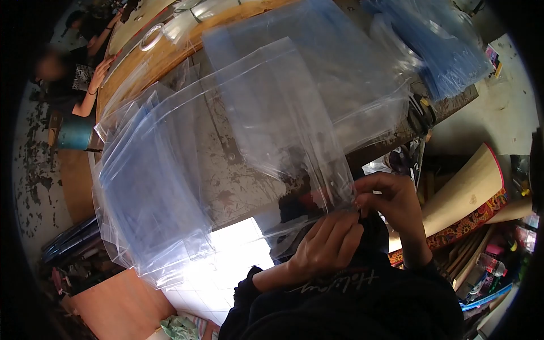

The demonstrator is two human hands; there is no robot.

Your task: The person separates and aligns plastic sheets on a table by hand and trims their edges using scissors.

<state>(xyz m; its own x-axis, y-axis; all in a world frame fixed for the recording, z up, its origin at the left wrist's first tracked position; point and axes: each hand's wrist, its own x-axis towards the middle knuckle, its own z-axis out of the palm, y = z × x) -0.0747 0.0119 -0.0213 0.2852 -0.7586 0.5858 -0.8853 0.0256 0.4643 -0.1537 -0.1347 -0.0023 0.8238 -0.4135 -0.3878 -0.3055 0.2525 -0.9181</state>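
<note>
A large clear plastic sheet (272, 96) is spread across the worktable, and its near right corner is gathered at my hands. My left hand (328, 241) is closed on that corner, with its fingers curled in. Just beyond and to the right, my right hand (394, 198) pinches the same corner between thumb and fingertips. The fingertips of both hands almost meet. Whether the sheet is single or a bag cannot be made out. A pile of folded clear plastic sheets (153, 175) lies to the left, partly over the table edge.
Bluish plastic sheets (447, 51) are heaped at the far right, near black-handled scissors (420, 112). A tape roll (152, 37) lies on the wooden surface at the back. Another person (79, 85) is at the far left. A rolled mat (467, 192) leans at the right.
</note>
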